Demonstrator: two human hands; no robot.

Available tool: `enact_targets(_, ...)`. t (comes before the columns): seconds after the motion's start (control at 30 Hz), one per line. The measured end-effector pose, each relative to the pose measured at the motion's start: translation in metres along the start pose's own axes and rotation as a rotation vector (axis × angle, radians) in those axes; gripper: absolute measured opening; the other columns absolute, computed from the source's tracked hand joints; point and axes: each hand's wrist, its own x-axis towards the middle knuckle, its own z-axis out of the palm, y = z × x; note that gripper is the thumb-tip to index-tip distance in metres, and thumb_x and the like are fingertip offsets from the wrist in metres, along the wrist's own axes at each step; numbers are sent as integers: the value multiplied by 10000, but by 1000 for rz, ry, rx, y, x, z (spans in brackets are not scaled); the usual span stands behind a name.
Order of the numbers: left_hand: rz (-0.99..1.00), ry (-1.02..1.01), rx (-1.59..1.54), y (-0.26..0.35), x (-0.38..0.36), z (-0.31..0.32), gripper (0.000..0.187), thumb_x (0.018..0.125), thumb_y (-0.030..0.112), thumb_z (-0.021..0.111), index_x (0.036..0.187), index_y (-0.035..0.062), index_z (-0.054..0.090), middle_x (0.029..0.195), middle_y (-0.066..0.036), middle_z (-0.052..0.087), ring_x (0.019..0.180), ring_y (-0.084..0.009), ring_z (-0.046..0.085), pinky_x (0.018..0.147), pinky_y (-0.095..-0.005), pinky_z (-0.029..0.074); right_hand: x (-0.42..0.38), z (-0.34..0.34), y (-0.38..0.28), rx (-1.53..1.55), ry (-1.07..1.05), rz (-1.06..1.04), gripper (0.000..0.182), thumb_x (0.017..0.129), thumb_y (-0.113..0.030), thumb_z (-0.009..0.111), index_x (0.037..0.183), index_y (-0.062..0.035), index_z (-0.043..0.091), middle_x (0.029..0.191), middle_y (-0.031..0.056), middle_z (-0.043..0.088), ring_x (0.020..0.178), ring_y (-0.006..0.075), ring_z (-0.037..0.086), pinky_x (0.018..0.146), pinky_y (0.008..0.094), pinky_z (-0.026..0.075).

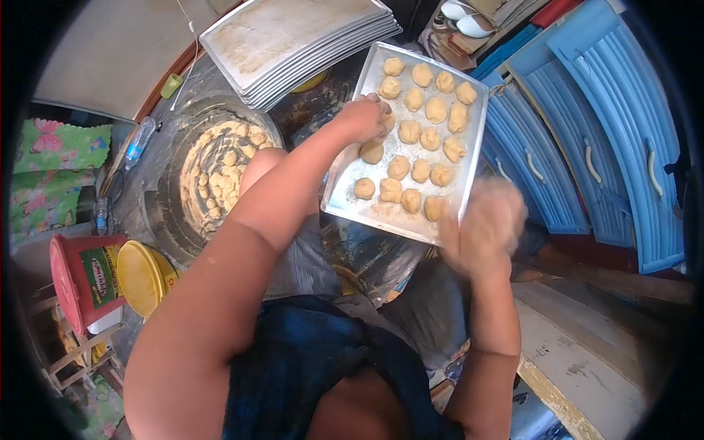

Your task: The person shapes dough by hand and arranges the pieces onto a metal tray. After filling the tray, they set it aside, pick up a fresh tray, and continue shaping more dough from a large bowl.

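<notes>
A metal baking tray [345, 192] carries rows of pale dough balls [435, 111], lying spaced apart. My left hand [364, 119] reaches over the tray's left side, its fingers curled round a dough ball [386, 122] that they partly cover. Just below this hand sits another dough ball [372, 152]. My right hand [487, 226] is at the tray's near right corner, smeared by motion, so its fingers and anything in them cannot be made out. Left of the tray, a wide round metal basin [166, 213] holds many small dough pieces [224, 180], partly behind my left arm and knee.
A stack of baking trays [293, 37] stands at the back. Blue cabinet doors [587, 139] line the right side. On the left are a red bucket [77, 282], a yellow bucket [143, 275] and a plastic bottle [138, 144]. A wooden bench [565, 352] is at the lower right.
</notes>
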Motion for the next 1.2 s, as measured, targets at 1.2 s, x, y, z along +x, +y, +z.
enact_targets(1.2, 286, -173, 64, 33, -19, 55, 281, 736, 205, 598, 990, 85, 586, 974, -137, 548, 889, -321, 565, 743, -418, 459, -40, 127, 107, 247, -603, 946, 281, 721, -256, 615, 832, 2, 594, 803, 221, 613, 794, 380, 593, 712, 414, 471)
